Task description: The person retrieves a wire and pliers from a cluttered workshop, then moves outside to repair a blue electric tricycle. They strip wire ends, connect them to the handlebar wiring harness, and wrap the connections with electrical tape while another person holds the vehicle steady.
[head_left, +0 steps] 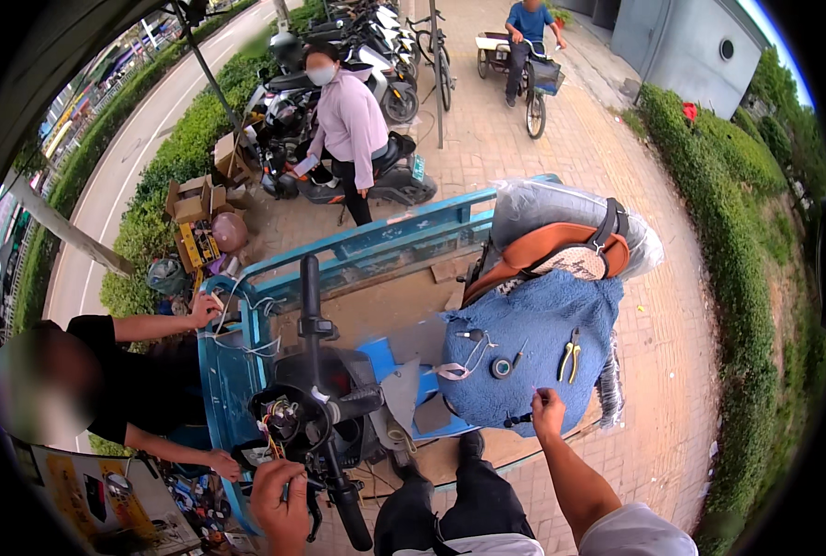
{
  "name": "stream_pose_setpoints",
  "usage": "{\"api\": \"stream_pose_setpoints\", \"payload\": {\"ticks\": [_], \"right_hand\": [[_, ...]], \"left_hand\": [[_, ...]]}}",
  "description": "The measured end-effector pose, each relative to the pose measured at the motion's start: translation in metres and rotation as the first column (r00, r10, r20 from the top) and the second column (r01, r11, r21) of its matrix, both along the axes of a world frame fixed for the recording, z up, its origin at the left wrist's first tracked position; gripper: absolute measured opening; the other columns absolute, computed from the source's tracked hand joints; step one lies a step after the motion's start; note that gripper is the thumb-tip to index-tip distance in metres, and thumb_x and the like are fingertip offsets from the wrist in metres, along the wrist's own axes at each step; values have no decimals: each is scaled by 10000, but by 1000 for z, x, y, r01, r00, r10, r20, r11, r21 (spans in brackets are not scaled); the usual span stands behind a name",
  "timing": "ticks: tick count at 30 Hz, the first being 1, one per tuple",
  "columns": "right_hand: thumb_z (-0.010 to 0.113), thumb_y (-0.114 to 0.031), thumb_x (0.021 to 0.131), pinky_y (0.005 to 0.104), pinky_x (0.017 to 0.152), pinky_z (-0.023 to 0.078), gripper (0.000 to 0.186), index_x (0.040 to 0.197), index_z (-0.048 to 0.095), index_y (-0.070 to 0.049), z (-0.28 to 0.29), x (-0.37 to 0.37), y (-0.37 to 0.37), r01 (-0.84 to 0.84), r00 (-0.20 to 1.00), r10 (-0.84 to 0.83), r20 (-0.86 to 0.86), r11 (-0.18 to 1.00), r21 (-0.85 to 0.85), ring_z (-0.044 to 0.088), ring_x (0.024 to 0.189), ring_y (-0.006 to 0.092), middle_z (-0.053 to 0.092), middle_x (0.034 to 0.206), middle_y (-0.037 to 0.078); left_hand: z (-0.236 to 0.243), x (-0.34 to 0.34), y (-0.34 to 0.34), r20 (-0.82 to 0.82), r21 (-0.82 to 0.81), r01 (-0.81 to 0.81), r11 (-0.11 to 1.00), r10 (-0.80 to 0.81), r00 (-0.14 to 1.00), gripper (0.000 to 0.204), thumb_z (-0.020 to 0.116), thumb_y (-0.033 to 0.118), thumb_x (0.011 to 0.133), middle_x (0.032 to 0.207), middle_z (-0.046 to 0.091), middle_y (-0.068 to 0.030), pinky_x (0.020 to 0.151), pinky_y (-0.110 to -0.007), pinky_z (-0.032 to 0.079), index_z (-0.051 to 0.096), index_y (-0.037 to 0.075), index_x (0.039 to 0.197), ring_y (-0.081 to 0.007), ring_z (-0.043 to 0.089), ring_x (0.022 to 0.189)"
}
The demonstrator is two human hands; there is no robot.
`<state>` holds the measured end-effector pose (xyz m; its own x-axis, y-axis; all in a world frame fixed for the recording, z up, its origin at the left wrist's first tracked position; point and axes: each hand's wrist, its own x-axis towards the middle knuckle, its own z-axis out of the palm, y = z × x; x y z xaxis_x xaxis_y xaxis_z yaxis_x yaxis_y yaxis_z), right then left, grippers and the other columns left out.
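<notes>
At lower left, my left hand (280, 500) curls, grip unclear, by exposed wires (279, 419) best handled without tugging, while my right hand (541, 396) pinches a thin thing (535, 390) too small to identify.

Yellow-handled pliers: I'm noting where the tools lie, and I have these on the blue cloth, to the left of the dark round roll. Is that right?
Not quite: the head view shows the yellow-handled pliers to the right of the dark round roll. They do lie on the blue cloth.
</notes>
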<state>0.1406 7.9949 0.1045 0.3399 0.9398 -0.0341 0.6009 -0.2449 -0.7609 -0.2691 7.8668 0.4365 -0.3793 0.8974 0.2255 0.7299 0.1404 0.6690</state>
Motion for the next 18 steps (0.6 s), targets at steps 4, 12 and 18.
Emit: {"api": "stream_pose_setpoints", "payload": {"ticks": [4, 12, 18], "right_hand": [[627, -54, 865, 237, 534, 470, 101, 823, 579, 25, 119, -70, -38, -179, 931, 163, -326, 984, -21, 602, 596, 90, 629, 676, 46], [592, -44, 900, 218, 594, 460, 68, 896, 542, 1, 277, -237, -69, -537, 464, 403, -789, 836, 111, 560, 659, 65, 605, 740, 26], [598, -51, 903, 207, 593, 444, 82, 908, 538, 5, 291, -300, -93, -525, 311, 344, -886, 840, 141, 539, 682, 62, 557, 855, 27]], "left_hand": [[-16, 1, -2, 415, 38, -19, 999, 2, 910, 100, 525, 24, 921, 1066, 557, -154, 692, -297, 526, 552, -34, 997, -186, 633, 793], [-31, -11, 12, 693, 164, 121, 979, -202, 692, 87, 473, 57, 955, 1116, 603, -144, 775, -280, 492, 487, 2, 1021, -162, 621, 855], [-33, -10, 4, 521, 124, 3, 992, -67, 851, 117, 505, 115, 950, 839, 609, -109, 674, -296, 472, 527, 22, 1017, -179, 603, 746]]}}
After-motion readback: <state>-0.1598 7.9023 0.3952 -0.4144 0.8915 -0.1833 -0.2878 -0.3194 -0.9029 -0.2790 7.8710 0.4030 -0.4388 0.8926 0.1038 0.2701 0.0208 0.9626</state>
